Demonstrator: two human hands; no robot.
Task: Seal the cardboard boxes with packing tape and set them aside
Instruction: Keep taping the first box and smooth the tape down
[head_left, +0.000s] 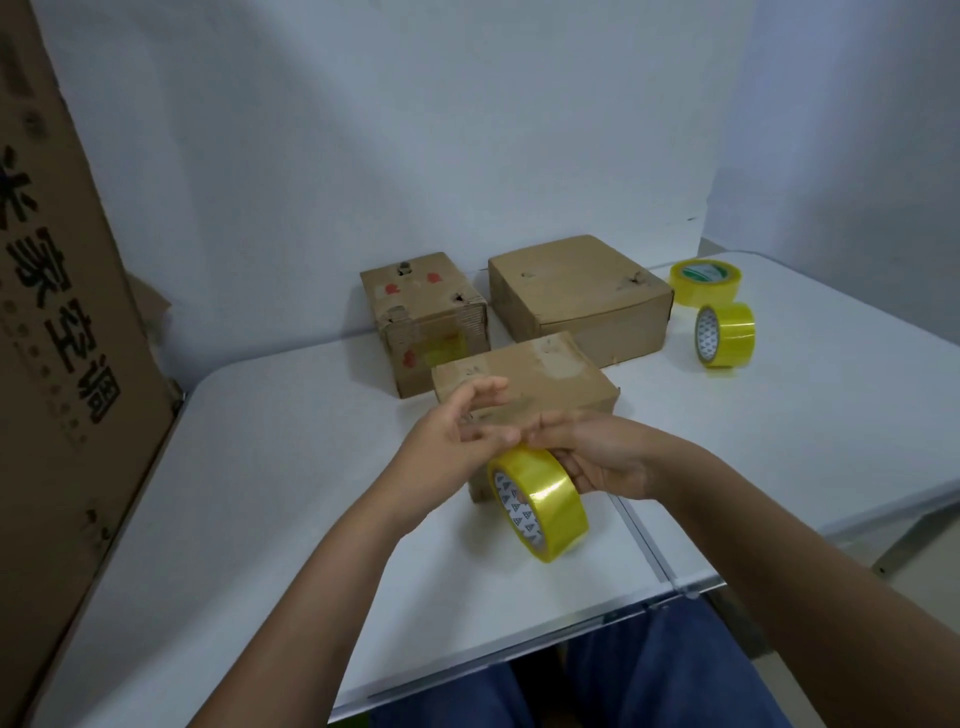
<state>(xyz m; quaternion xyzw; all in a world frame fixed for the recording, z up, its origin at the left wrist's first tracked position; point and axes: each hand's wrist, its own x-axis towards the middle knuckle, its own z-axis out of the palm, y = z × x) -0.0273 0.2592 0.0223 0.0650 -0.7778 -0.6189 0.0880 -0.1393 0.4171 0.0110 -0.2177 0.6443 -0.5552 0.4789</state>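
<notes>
- White table (260, 493) set against pale plain walls; a big cardboard sheet (62, 322) leaned at the left edge, the person's blue-trousered legs showing below the table's front edge.
- Three cardboard boxes on the table: near flat box (530, 379) just behind the hands, small cube box (426, 322) behind it to the left, wide flat box (582, 291) behind right. All three looked closed; old tape patches on the near and cube boxes.
- Right hand (592, 462) gripped the yellow tape roll (540, 501), thumb and fingers curled over its top, roll on edge in front of the near box; whether it touched the table could not be told.
- Left hand (457, 431) hovered beside the roll, fingers loosely spread, fingertips right by the roll's top, holding nothing.
- Judged step: finding and peeling the tape's free end. To do it well: keep the roll steady in the right hand, scrape a nail along the surface for the seam, pull off enough to cross the near box's flap joint, keep the strip from folding on itself.
- Two spare yellow rolls at the far right of the table: one lying flat (705, 283), one on edge (724, 335).
- Writing: large dark Chinese characters ran down the leaning sheet, "家" and "空调" readable, the top one cut off. Roll cores carried small green-and-white printed logos, too small to read. Red marks on the cube box, illegible.
</notes>
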